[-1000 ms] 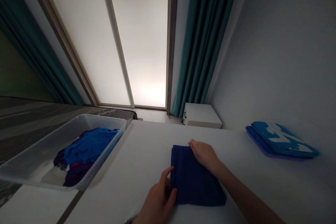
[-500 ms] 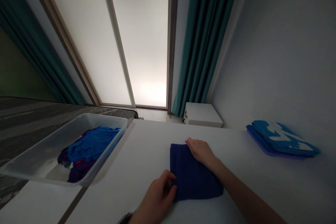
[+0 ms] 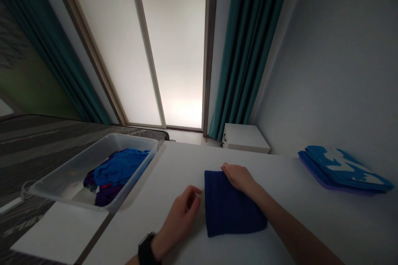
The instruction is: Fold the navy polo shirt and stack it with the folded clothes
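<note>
A folded dark blue cloth (image 3: 233, 207), perhaps a garment, lies flat on the white table (image 3: 177, 157). Over its far edge is my right hand (image 3: 238, 177), fingers together and closed on the fabric there; the fingertips are partly hidden. To the left of the cloth, my left hand (image 3: 182, 211) is just off the near part of its left edge. Its fingers are loosely curled, with a gap between thumb and forefinger and nothing held. A dark watch (image 3: 148, 250) is on the left wrist.
A clear plastic bin (image 3: 62, 165) at left holds crumpled blue and purple clothes (image 3: 121, 167). Folded blue items with a white pattern (image 3: 345, 167) are stacked at right by the wall. Beyond the table stand a small white cabinet (image 3: 245, 137) and green curtains (image 3: 248, 49).
My left hand has let go of the cloth's left edge and drawn away to the left. My right hand stays at the far edge. The view has shifted slightly left.
</note>
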Demonstrator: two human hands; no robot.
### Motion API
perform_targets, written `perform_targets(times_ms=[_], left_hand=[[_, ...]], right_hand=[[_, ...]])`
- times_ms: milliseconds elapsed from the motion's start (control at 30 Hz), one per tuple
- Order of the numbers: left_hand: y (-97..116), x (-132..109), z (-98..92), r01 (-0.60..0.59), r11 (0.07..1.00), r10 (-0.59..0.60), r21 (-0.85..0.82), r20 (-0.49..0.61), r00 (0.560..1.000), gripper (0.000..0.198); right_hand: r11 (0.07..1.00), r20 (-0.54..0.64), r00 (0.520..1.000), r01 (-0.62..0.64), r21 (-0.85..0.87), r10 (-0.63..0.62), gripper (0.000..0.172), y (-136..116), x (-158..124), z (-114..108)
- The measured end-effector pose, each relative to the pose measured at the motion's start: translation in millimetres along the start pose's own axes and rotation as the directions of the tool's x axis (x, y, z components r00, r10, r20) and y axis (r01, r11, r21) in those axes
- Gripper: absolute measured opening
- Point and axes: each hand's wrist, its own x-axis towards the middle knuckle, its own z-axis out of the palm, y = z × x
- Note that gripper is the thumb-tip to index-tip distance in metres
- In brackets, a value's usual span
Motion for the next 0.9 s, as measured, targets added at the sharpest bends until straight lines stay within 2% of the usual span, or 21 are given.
perform_targets(times_ms=[67, 100, 167, 233, 300, 367, 467, 533, 633, 767, 833, 900], left_hand=[[11.2, 8.6, -10.7, -0.1, 0.977, 0.13, 0.19, -0.155, 0.979, 0.025], [18.7, 12.7, -13.2, -0.179, 0.939, 0.234, 0.295, -0.163, 0.958, 0.025], [34.8, 19.5, -9.3, -0.316, 0.83, 0.38, 0.459, -0.052, 0.924, 0.03], [47.6, 24.6, 6.0, -0.409, 0.724, 0.425, 0.555, 0.108, 0.899, 0.044], [52.7, 29.3, 27.3, -0.453, 0.656, 0.404, 0.604, 0.226, 0.886, 0.056], [49.5, 34.4, 47.2, -0.44, 0.63, 0.355, 0.64, 0.266, 0.896, 0.061], [35.8, 42.1, 65.2, -0.389, 0.612, 0.31, 0.689, 0.244, 0.919, 0.061], [26.8, 45.6, 68.9, -0.387, 0.592, 0.319, 0.707, 0.236, 0.918, 0.062], [19.7, 47.6, 67.7, -0.408, 0.562, 0.34, 0.719, 0.248, 0.907, 0.062], [18.3, 48.8, 63.3, -0.43, 0.534, 0.333, 0.728, 0.286, 0.899, 0.064], [17.1, 50.3, 61.7, -0.442, 0.518, 0.335, 0.732, 0.302, 0.893, 0.064], [14.9, 52.0, 60.9, -0.453, 0.502, 0.347, 0.737, 0.308, 0.886, 0.063]], right_hand=[[1.0, -0.02, 1.0, 0.012, 0.013, -0.012, 0.037, 0.8, -1.2, -4.9], [1.0, -0.036, 0.999, 0.017, 0.014, -0.017, 0.036, 1.5, -2.4, -8.3], [0.999, -0.095, 0.995, 0.025, 0.037, -0.022, 0.035, 4.5, -5.7, -15.0], [0.99, -0.194, 0.981, 0.029, 0.137, -0.002, 0.035, 10.7, -10.8, -18.8], [0.95, -0.305, 0.949, 0.023, 0.31, 0.076, 0.034, 19.8, -19.6, -17.9], [0.873, -0.345, 0.918, -0.003, 0.487, 0.196, 0.033, 29.6, -34.5, -12.0], [0.726, -0.222, 0.914, -0.104, 0.68, 0.339, 0.035, 37.1, -68.9, 2.7], [0.641, -0.137, 0.919, -0.146, 0.753, 0.371, 0.038, 33.6, -95.0, 14.1], [0.525, -0.102, 0.909, -0.139, 0.839, 0.404, 0.042, 19.2, -127.0, 30.4], [0.366, -0.077, 0.891, -0.103, 0.925, 0.446, 0.048, 2.3, -146.5, 46.7], [0.337, -0.079, 0.885, -0.091, 0.937, 0.458, 0.049, -0.9, -149.0, 51.8], [0.359, -0.089, 0.883, -0.094, 0.928, 0.461, 0.047, -1.5, -149.5, 55.1]])
